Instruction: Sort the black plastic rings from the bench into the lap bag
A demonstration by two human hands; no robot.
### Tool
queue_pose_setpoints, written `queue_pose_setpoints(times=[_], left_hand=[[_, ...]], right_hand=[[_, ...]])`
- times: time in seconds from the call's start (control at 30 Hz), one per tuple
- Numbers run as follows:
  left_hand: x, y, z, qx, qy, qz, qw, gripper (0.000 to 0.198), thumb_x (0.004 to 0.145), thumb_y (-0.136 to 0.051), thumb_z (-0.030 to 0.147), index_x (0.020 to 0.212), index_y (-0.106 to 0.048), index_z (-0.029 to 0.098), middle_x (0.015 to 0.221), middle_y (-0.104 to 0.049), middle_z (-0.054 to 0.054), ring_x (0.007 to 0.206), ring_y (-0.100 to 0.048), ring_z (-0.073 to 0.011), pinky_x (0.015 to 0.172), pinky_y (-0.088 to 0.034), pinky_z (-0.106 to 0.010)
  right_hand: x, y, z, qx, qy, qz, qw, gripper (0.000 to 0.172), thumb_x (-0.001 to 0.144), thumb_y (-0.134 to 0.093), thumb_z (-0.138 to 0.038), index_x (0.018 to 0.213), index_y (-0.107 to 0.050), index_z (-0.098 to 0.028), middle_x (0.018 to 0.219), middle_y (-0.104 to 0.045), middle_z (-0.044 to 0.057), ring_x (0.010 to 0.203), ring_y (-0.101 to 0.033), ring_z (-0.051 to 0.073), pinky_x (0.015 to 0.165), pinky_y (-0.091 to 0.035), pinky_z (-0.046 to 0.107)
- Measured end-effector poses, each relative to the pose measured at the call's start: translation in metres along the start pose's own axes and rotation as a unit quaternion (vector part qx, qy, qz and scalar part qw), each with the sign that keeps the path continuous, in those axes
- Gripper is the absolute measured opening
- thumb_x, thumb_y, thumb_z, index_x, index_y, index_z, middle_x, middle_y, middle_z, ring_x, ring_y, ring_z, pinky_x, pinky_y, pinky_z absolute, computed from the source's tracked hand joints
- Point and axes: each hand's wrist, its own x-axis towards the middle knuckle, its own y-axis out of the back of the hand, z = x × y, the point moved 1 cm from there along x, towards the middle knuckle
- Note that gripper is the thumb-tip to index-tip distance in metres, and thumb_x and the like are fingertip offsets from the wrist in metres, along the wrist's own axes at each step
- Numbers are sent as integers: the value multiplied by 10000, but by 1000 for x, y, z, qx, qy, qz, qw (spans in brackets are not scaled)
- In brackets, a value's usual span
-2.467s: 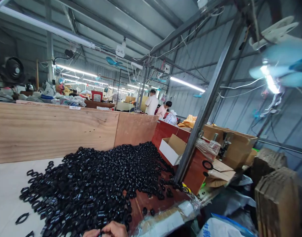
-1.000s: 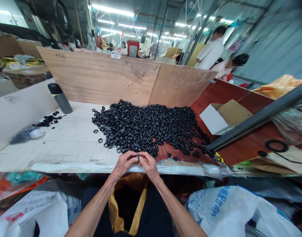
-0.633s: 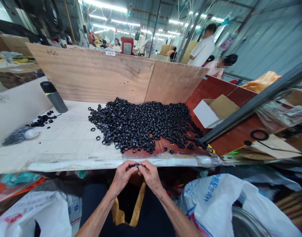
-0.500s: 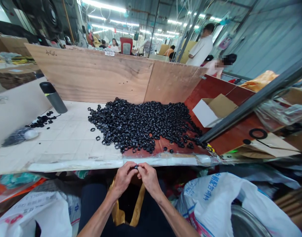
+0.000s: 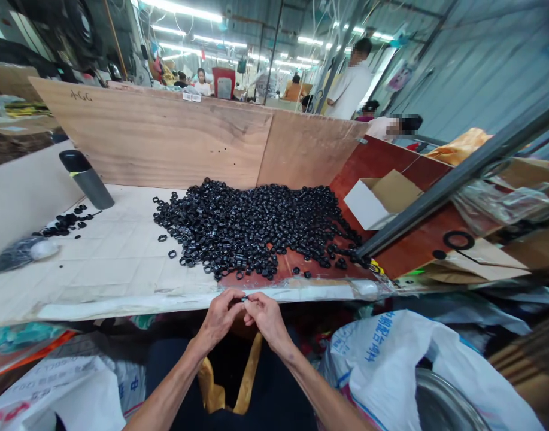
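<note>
Since half a second ago your hands have hardly shifted: they stay pressed together just off the near edge of the table (image 5: 121, 263), so the fitting work on one piece looks unfinished. In the head view, your left hand (image 5: 220, 320) and right hand (image 5: 267, 318) meet fingertip to fingertip, both pinched narrow on one small black ring (image 5: 244, 298); whether it is a single part or two mated parts is too small to tell. Straight ahead of your hands lies one big heap of black rings (image 5: 256, 224), far too many to count, with a few strays at its near edge. Far off to your left stand one dark flask (image 5: 85, 178), one small cluster of loose rings (image 5: 65, 221) and one bagged bundle (image 5: 18, 254). Ahead to your right sits one open cardboard box (image 5: 382, 197). Below your hands hangs one yellow bag (image 5: 247, 383), and one white sack (image 5: 391, 359) lies to your right. Beyond the wooden board (image 5: 166, 137), a few co-workers are visible.
</note>
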Motion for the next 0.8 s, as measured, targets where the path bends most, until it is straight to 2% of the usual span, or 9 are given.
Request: queue_pose_setpoints(times=[0.07,0.17,0.23,0.27,0.33,0.4,0.53,0.63,0.8], left_hand=[[-6,0,2,-1,-19,-16,1000,134,954,-571,252,1057,-642,205,1039,-680,-66,984,-650,-198,897,-519,-338],[-17,8,10,15,-67,-72,995,176,987,-507,230,1112,-629,214,1072,-672,-75,1008,-641,-191,902,-508,-322],[-15,15,17,48,-75,-111,990,152,966,-569,285,1083,-635,214,1034,-666,-62,953,-641,-186,862,-510,-304],[-10,19,19,75,-68,-109,989,156,942,-614,323,1045,-639,209,992,-659,-51,907,-639,-183,833,-510,-298],[6,22,20,143,-44,-52,987,174,914,-653,357,979,-633,197,918,-635,-35,832,-626,-178,791,-503,-297],[27,18,15,208,-22,17,978,127,935,-614,310,974,-624,190,917,-624,-39,801,-621,-177,769,-499,-299],[57,-2,-1,321,25,43,946,95,923,-595,222,1010,-622,194,1014,-621,-64,855,-642,-195,746,-505,-295],[63,-12,-12,350,47,33,935,76,924,-578,208,985,-623,200,1010,-638,-63,904,-654,-216,772,-514,-311],[57,-11,-24,261,13,93,961,223,900,-611,219,1116,-560,193,1021,-677,-70,975,-661,-240,870,-532,-368]], right_hand=[[-4,-1,3,13,-30,-4,999,343,749,-725,-455,884,-647,-149,527,-630,-16,451,-578,128,502,-507,247],[-8,5,3,2,-88,-60,994,294,758,-698,-438,821,-648,-155,533,-629,-4,460,-583,141,516,-500,266],[-2,16,-1,-106,-38,-56,992,266,803,-645,-432,768,-654,-168,564,-637,14,498,-600,164,544,-495,286],[3,24,-4,-182,15,-17,983,252,827,-616,-414,753,-654,-175,609,-649,29,549,-619,182,578,-497,300],[19,39,-10,-326,127,105,931,174,838,-600,-337,798,-656,-177,774,-681,73,721,-658,224,688,-503,328],[38,51,-12,-418,177,189,871,152,816,-618,-261,925,-654,-161,953,-679,117,872,-658,254,775,-493,344],[63,57,-9,-498,150,186,834,194,833,-631,-238,1011,-647,-165,1016,-662,119,888,-658,254,767,-482,337],[68,52,-5,-479,183,163,843,113,853,-611,-241,939,-658,-185,967,-661,87,878,-653,238,782,-489,330],[69,42,-1,-250,245,97,932,217,870,-580,-273,1039,-681,-182,1011,-691,77,801,-662,188,743,-553,312]])
